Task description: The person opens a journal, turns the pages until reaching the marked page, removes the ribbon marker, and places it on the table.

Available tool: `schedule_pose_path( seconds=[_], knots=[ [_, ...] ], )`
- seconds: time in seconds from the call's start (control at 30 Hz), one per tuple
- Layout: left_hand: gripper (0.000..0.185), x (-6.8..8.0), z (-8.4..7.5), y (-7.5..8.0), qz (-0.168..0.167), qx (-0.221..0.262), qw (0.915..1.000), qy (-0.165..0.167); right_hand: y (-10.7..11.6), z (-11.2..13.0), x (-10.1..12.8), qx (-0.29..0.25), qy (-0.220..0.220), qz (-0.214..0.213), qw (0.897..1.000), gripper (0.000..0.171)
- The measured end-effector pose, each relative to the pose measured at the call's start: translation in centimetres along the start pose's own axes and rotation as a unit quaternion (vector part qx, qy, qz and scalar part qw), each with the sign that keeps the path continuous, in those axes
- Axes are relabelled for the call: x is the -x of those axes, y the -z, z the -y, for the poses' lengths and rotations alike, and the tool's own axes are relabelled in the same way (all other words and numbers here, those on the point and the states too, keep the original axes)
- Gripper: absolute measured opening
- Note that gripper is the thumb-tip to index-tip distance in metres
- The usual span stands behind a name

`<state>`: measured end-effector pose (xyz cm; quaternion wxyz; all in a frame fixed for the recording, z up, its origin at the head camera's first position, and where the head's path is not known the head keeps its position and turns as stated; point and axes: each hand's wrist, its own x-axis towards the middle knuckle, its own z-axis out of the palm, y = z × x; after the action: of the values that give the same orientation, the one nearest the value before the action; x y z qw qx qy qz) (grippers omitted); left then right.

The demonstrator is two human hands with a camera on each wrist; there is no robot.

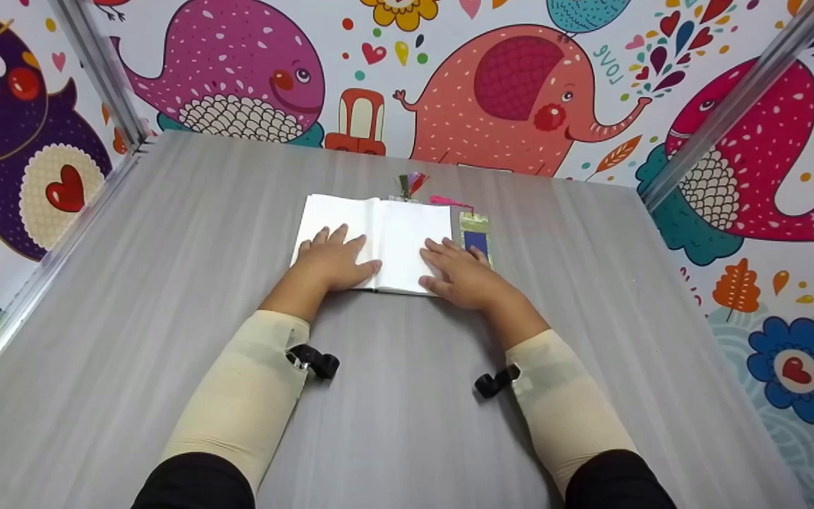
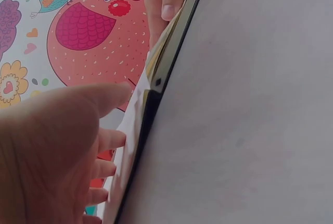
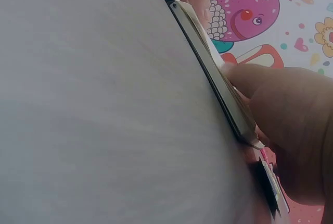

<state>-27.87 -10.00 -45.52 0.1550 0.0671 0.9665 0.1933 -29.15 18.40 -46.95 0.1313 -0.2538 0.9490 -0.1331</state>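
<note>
An open book [image 1: 407, 240] with blank white pages lies flat on the table. My left hand [image 1: 333, 260] rests on its left page, fingers spread and thumb toward the spine. On the right page lies my right hand [image 1: 465, 274], its fingers extended and its little finger reaching over a bookmark [image 1: 476, 230]. That bookmark is green and blue with a pink tassel, just right of the book. From the right wrist view, the book's dark cover and page edges [image 3: 208, 67] show beside the right thumb [image 3: 250, 78]. The left wrist view shows the left fingers [image 2: 106, 169] along the pages.
Behind the book's top edge lies a bundle of coloured tassels [image 1: 413, 185]. The grey wood-grain table [image 1: 393, 410] extends around the book. Cartoon-printed walls [image 1: 506, 92] with metal posts [image 1: 99, 63] border its back and sides.
</note>
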Motion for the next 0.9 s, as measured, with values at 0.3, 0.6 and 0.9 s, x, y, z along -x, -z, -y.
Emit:
schedule_pose_path(
  seconds=[0.3,0.6,0.9],
  knots=[
    [0.089,-0.1,0.0,-0.2,-0.008,-0.001,0.9999,-0.008,0.6,-0.1,0.3,0.006,-0.007,0.016,1.000,0.092],
    [0.092,-0.5,0.0,-0.6,-0.029,0.008,0.9994,-0.014,1.2,-0.2,0.6,-0.015,-0.002,-0.004,1.000,0.084],
    [0.100,-0.4,-0.7,-0.9,-0.035,0.002,0.9980,-0.053,0.8,0.0,0.2,-0.031,-0.011,-0.062,0.997,0.067]
  ],
)
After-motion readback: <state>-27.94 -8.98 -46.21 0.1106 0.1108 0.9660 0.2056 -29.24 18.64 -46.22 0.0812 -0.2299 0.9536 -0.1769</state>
